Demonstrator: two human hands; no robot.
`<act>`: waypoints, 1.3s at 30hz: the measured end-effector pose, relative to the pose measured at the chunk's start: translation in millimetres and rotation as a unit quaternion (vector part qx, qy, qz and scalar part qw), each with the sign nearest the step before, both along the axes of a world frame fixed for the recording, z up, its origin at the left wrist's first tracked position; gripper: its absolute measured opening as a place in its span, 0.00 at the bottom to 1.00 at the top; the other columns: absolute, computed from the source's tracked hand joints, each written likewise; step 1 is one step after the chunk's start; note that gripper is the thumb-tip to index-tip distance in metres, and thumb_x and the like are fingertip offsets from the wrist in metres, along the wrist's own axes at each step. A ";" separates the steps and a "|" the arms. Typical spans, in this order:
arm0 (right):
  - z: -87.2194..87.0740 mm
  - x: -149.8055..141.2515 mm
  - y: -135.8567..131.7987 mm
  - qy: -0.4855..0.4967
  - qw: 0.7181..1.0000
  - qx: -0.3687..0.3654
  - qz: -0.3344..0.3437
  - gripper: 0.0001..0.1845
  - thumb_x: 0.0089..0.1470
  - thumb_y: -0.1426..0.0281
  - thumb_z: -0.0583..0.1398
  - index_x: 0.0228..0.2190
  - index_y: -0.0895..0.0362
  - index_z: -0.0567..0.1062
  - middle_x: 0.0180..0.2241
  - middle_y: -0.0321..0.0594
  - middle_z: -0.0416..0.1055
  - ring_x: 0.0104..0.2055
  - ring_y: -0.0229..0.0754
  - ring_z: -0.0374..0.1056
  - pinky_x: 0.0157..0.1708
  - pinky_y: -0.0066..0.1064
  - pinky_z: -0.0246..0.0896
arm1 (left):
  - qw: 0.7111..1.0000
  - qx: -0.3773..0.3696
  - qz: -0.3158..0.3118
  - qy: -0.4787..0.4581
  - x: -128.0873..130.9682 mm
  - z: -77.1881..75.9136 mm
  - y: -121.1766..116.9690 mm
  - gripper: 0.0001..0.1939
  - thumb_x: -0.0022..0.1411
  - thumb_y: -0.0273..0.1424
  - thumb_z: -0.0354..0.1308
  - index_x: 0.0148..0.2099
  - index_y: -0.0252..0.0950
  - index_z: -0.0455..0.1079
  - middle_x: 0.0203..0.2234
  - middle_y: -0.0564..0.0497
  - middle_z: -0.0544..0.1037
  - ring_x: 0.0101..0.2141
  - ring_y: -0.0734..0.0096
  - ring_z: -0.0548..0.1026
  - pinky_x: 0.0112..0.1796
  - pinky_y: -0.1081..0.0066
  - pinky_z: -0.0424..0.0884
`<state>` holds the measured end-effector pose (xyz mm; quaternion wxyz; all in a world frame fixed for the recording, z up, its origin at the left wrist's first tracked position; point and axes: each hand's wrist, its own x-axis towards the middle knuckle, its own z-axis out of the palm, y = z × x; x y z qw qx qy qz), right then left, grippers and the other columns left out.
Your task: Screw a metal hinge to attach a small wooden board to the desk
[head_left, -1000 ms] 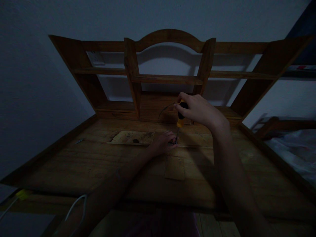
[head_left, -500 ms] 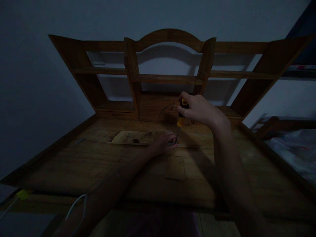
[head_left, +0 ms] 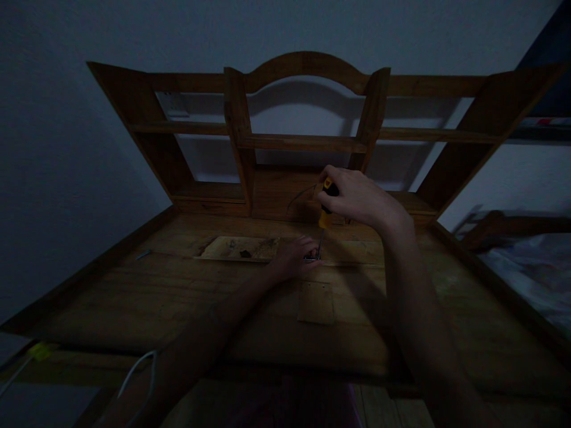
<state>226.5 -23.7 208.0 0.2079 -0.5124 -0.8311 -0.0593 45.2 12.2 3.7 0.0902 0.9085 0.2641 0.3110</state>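
My right hand (head_left: 357, 199) grips the black and yellow handle of a screwdriver (head_left: 325, 213), held upright with its thin shaft pointing down onto a small metal piece (head_left: 311, 257) on the wooden desk (head_left: 178, 297). My left hand (head_left: 292, 257) rests on the desk top just left of the tip, its fingers curled against that metal piece. A shallow rectangular recess (head_left: 238, 248) in the desk top lies to the left of my left hand. The room is dim.
A wooden shelf unit (head_left: 307, 137) with an arched top stands at the back of the desk. A small flat wooden plate (head_left: 316, 302) lies in front of my hands. A white cable (head_left: 138, 368) hangs at the near left edge. Bedding (head_left: 530, 267) is at right.
My right hand has shifted its fingers slightly on the screwdriver handle, as in turning it. My left hand and the tip stay in place.
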 end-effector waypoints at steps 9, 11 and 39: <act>0.6 -0.3 0.2 -0.019 1.000 0.007 -0.020 0.20 0.65 0.57 0.55 0.48 0.57 0.74 0.38 0.50 0.78 0.41 0.54 0.74 0.42 0.41 0.65 | 1.000 -0.016 -0.004 -0.007 0.0 -2.8 1.2 0.13 0.68 0.40 0.62 0.37 0.37 0.66 0.36 0.49 0.74 0.41 0.64 0.72 0.41 0.67 0.68; 0.8 0.2 -0.2 -0.024 0.999 0.010 -0.039 0.23 0.65 0.54 0.55 0.49 0.58 0.74 0.37 0.51 0.78 0.41 0.56 0.74 0.40 0.42 0.65 | 1.000 -0.016 -0.006 -0.007 0.4 -2.3 1.0 0.13 0.68 0.39 0.62 0.36 0.37 0.65 0.36 0.50 0.74 0.40 0.65 0.72 0.41 0.67 0.67; -2.5 -1.7 0.5 -0.006 1.000 0.011 0.017 0.22 0.66 0.58 0.55 0.55 0.56 0.71 0.43 0.50 0.79 0.45 0.55 0.75 0.46 0.42 0.65 | 1.000 -0.015 0.009 0.011 0.9 -3.0 1.0 0.14 0.68 0.39 0.63 0.36 0.37 0.64 0.36 0.50 0.72 0.38 0.66 0.71 0.38 0.68 0.66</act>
